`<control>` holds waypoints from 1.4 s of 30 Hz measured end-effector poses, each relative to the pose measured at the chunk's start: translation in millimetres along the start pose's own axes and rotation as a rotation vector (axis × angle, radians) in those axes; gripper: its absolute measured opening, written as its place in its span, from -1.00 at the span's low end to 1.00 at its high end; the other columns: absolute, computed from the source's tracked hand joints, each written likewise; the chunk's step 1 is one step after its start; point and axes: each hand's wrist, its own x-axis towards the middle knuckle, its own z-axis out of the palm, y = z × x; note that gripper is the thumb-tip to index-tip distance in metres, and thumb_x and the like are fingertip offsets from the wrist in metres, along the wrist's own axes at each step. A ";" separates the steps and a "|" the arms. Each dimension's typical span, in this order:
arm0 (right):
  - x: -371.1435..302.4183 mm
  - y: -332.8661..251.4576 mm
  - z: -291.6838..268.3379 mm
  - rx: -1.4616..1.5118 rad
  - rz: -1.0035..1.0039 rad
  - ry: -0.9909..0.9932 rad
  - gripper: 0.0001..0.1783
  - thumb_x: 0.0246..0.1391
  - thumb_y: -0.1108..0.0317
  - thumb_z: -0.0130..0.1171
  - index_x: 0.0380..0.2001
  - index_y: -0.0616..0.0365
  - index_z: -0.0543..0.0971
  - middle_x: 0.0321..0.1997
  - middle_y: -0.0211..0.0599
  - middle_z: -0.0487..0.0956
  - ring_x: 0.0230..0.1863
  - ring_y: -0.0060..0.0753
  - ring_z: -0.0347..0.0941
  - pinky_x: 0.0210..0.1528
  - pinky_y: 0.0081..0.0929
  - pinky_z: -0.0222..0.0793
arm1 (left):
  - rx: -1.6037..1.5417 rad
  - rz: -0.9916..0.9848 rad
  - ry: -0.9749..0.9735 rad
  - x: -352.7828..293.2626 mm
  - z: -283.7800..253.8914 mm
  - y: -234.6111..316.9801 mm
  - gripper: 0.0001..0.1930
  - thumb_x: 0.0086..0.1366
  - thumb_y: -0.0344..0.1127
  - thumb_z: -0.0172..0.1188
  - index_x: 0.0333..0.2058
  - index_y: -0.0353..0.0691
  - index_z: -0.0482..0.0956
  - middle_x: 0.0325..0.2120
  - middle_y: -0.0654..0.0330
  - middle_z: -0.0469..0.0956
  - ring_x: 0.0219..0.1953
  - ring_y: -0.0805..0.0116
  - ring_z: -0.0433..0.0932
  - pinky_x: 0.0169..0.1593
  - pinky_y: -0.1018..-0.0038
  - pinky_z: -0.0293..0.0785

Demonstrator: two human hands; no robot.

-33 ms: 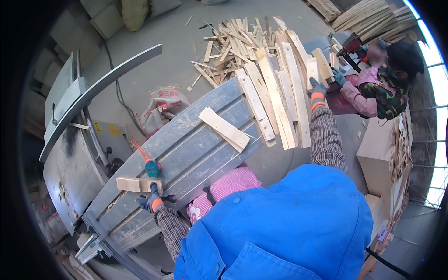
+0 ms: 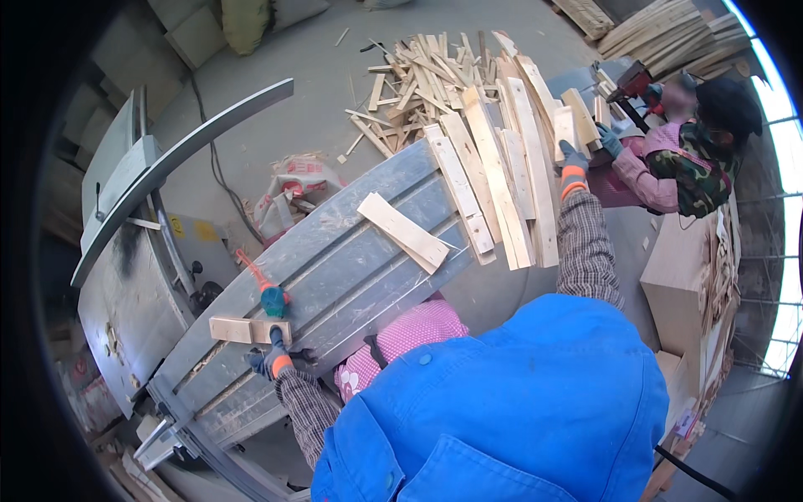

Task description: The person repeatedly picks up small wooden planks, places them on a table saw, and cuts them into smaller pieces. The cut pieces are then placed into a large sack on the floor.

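My left hand (image 2: 272,361), in a dark glove with an orange cuff, grips the end of short wooden pieces (image 2: 231,330) at the left part of a grey slotted metal table (image 2: 335,259). Its thumb lies over the top of the wood. Far to the right, my outstretched right hand (image 2: 573,161), gloved the same way, has its fingers around the near end of a short wooden block (image 2: 565,132). Beside that block is another wooden piece (image 2: 580,117), next to a co-worker's gloved hand (image 2: 609,140). Two overlapping short boards (image 2: 404,233) lie mid-table.
Long boards (image 2: 495,188) overhang the table's right end. Behind them is a heap of wood offcuts (image 2: 418,79). A teal round thing with an orange-red handle (image 2: 272,299) sits near my left hand. A curved metal beam (image 2: 180,171) spans the left; a co-worker (image 2: 707,167) holds a red power tool (image 2: 633,82).
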 end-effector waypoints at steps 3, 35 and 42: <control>111.7 13.0 -33.6 -1.452 -1.140 -0.108 -0.51 0.12 -0.04 0.17 0.15 -0.36 0.52 -0.03 -0.34 0.63 -0.03 -0.24 0.55 -0.03 -0.17 0.44 | 0.031 -0.121 -0.097 4.6 14.0 -18.9 0.16 -0.12 0.19 0.50 0.31 -0.42 0.16 0.31 -0.14 0.21 0.34 0.02 0.21 0.35 0.24 0.18; -396.5 -10.4 112.9 -1.085 -0.968 -0.998 -0.03 -0.29 -0.22 0.44 0.14 0.18 0.45 0.05 0.04 0.52 0.10 0.11 0.43 0.15 -0.13 0.35 | 1.190 0.749 -0.212 81.2 -45.1 54.6 -0.52 0.39 -0.25 -0.14 0.25 0.38 0.28 0.38 0.29 0.12 0.45 0.23 0.03 0.36 -0.12 0.02; -370.5 -13.2 109.8 -0.813 -0.778 -1.192 -0.14 -0.21 -0.03 0.46 0.14 0.23 0.48 0.03 -0.05 0.56 0.07 -0.02 0.46 0.16 -0.25 0.35 | 1.100 0.992 -0.274 74.8 -70.4 64.2 -0.46 0.15 -0.25 0.20 0.16 0.12 0.40 0.23 0.27 0.34 0.36 0.24 0.21 0.34 -0.01 0.09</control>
